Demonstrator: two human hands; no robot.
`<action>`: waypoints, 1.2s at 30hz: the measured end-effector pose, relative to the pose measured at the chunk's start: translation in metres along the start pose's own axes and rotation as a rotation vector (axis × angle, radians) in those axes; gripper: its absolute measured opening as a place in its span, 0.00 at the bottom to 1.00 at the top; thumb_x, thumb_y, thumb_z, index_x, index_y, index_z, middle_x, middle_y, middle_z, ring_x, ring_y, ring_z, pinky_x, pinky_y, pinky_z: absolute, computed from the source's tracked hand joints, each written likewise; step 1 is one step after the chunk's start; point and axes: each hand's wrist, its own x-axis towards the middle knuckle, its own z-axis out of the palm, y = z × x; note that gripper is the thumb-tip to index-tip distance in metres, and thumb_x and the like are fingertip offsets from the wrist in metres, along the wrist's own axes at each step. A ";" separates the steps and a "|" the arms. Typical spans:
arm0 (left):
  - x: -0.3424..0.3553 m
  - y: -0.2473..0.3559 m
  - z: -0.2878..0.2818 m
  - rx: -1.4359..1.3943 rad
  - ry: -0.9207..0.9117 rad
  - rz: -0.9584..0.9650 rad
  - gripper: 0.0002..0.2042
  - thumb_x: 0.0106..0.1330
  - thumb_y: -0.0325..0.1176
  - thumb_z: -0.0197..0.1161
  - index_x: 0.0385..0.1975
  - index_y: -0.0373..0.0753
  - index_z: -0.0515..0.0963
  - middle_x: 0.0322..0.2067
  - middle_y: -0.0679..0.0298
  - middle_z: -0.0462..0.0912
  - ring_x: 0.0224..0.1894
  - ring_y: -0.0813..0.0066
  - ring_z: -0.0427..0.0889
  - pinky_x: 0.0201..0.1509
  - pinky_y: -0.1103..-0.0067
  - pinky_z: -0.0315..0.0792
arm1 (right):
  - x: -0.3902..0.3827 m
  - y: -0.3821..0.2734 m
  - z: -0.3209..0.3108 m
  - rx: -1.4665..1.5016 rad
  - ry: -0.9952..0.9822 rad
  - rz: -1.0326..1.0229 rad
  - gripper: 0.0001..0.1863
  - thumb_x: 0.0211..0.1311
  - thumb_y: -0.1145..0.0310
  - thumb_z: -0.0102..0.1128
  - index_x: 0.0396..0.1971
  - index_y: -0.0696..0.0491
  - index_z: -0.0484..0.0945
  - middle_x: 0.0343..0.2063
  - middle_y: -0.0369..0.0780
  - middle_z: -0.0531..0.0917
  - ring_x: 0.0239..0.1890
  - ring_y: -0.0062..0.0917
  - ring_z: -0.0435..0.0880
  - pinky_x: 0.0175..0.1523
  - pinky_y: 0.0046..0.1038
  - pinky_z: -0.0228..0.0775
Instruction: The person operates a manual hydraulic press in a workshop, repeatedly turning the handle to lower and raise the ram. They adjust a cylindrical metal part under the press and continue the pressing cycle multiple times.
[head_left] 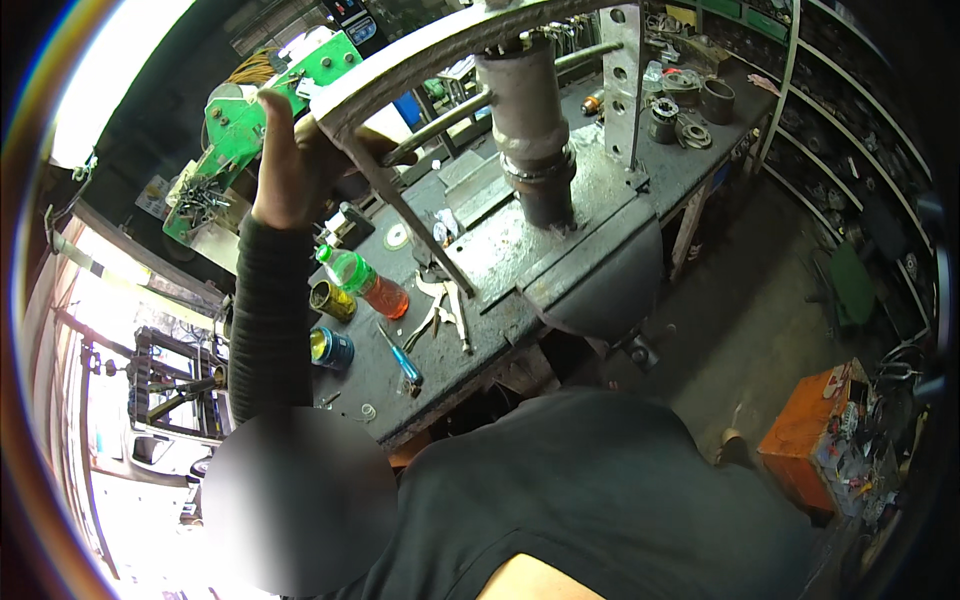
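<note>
In the head view, the dark workbench (pixel 480 342) ran toward loaded shelves (pixel 786 90); can labels were too small to read. One bottle (pixel 375 285), two cans (pixel 334 350) and one screwdriver (pixel 403 363) sat left of a metal frame (pixel 622 95), one cylinder (pixel 528 105) upright inside. The left hand (pixel 295 170) curved its fingers behind the frame, thumb raised, its grip unclear to me; the right hand was out of sight.

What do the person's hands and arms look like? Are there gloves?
No glove! Only the left hand shows, and it's bare. I can't see a ring or a watch on it. Its sleeve is long, very dark and snug, with wrinkles like little rings around it, and ends at the wrist. The right hand isn't in view.
</note>
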 end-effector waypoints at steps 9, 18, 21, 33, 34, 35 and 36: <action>-0.043 -0.041 -0.004 -0.256 0.109 0.136 0.44 0.67 0.71 0.24 0.69 0.38 0.51 0.58 0.40 0.70 0.60 0.48 0.72 0.62 0.59 0.66 | -0.161 -0.083 -0.057 0.795 -0.430 -0.145 0.09 0.63 0.71 0.46 0.39 0.57 0.73 0.17 0.40 0.74 0.17 0.33 0.75 0.24 0.41 0.71; -0.369 -0.285 0.145 -0.799 0.659 -0.305 0.12 0.72 0.42 0.49 0.30 0.44 0.73 0.30 0.63 0.77 0.33 0.67 0.77 0.35 0.74 0.71 | -0.171 -0.098 -0.068 0.450 -0.489 -0.295 0.15 0.62 0.72 0.51 0.49 0.51 0.64 0.17 0.40 0.71 0.15 0.30 0.72 0.26 0.44 0.74; -0.436 -0.305 0.240 -0.643 0.590 -0.897 0.12 0.71 0.44 0.49 0.34 0.43 0.71 0.32 0.62 0.77 0.35 0.67 0.77 0.37 0.73 0.71 | -0.110 -0.090 -0.038 0.417 -0.515 -0.128 0.05 0.60 0.75 0.53 0.35 0.57 0.71 0.16 0.42 0.72 0.11 0.32 0.69 0.21 0.45 0.71; -0.487 -0.255 0.374 -0.335 0.493 -1.527 0.24 0.68 0.53 0.52 0.50 0.38 0.65 0.43 0.54 0.76 0.44 0.65 0.77 0.48 0.72 0.70 | -0.147 -0.222 -0.127 -0.042 -0.756 -1.020 0.12 0.49 0.72 0.70 0.32 0.58 0.78 0.21 0.34 0.77 0.20 0.18 0.75 0.26 0.21 0.71; -0.480 -0.253 0.376 -0.331 0.469 -1.518 0.25 0.68 0.54 0.52 0.51 0.38 0.65 0.43 0.53 0.76 0.44 0.65 0.77 0.49 0.72 0.70 | -0.165 -0.239 -0.139 -0.021 -0.697 -1.096 0.11 0.49 0.72 0.70 0.32 0.58 0.78 0.22 0.33 0.77 0.23 0.17 0.75 0.29 0.21 0.70; -0.469 -0.252 0.374 -0.326 0.445 -1.503 0.26 0.67 0.55 0.52 0.52 0.37 0.64 0.44 0.53 0.76 0.45 0.65 0.77 0.50 0.72 0.70 | -0.183 -0.257 -0.152 0.009 -0.635 -1.176 0.11 0.49 0.71 0.70 0.32 0.57 0.79 0.23 0.32 0.76 0.25 0.16 0.75 0.31 0.20 0.70; -0.458 -0.249 0.372 -0.320 0.410 -1.487 0.28 0.67 0.56 0.52 0.54 0.37 0.64 0.45 0.52 0.76 0.46 0.65 0.77 0.51 0.72 0.70 | -0.196 -0.274 -0.164 0.052 -0.549 -1.354 0.12 0.49 0.70 0.70 0.32 0.56 0.79 0.24 0.31 0.76 0.28 0.16 0.75 0.34 0.21 0.68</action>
